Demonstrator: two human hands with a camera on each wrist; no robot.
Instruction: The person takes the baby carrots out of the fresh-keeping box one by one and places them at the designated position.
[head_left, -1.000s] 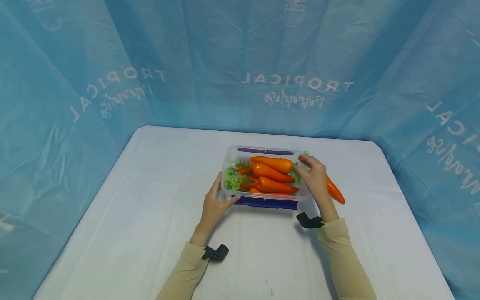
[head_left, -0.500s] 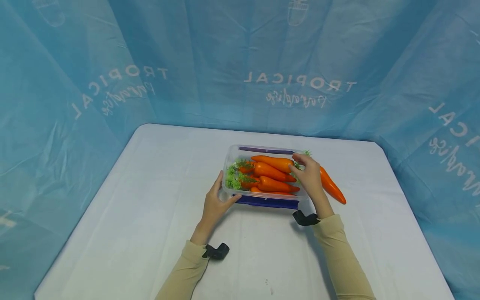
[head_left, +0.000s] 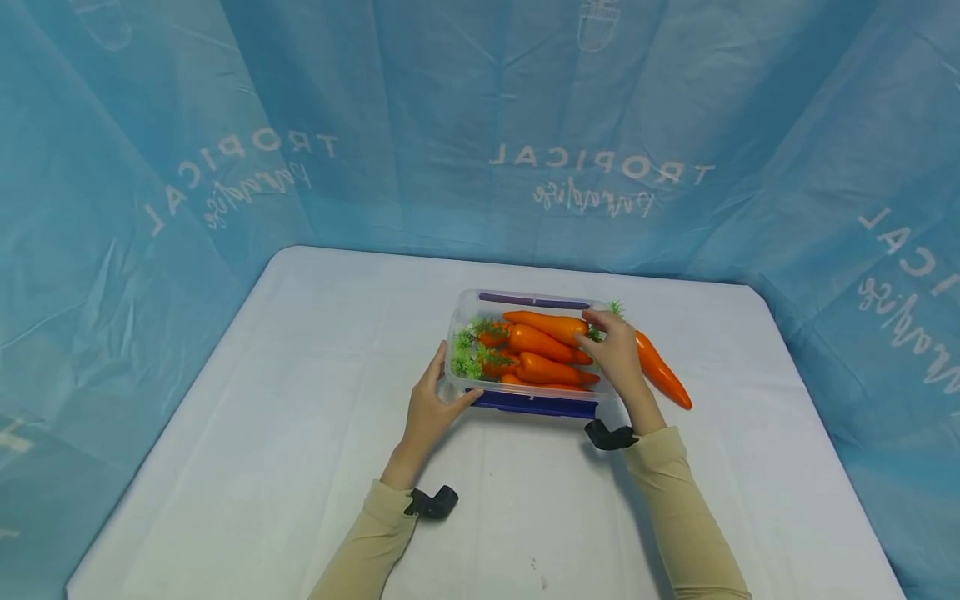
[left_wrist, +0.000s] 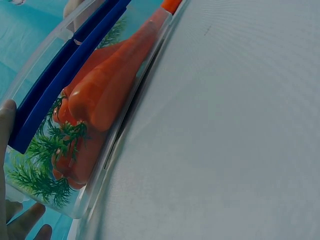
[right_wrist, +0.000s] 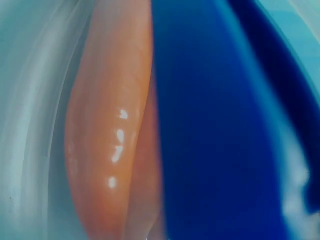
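A person's left hand (head_left: 429, 414) braces the near left corner of a clear plastic container (head_left: 468, 308), fingers extended along the left end and thumb spread apart from them on the near side, just beside a blue latch (head_left: 536, 404). The left wrist feed at my remote post shows the thumb touching by the latch's end. Opposite, the right hand (head_left: 618, 350) bends over the container's right end, thumb and fingertips at the thick end of the farthest carrot (head_left: 543, 323); from where I sit, I cannot tell whether they pinch it or only rest around it.

That carrot lies inside the container along its far side, to the left of the right hand, its tip pointing left. At least 3 more carrots (head_left: 558, 369) lie nearer, 2 of them plainly pointing right, with green fronds (head_left: 467, 358) bunched at the left end, close to the left hand's fingers. My right wrist feed gives a blurred close-up of a glossy carrot alongside a broad blue strip.

Outside the container, 1 loose carrot (head_left: 663, 372) lies on the white table (head_left: 300, 375) just right of the right hand, which hides its upper part. Tan sleeves (head_left: 682, 517) cover the forearms; 2 black wrist mounts (head_left: 431, 504) show below the hands. A blue backdrop (head_left: 420, 167) carries reversed lettering, "TROPICAL Paradise."
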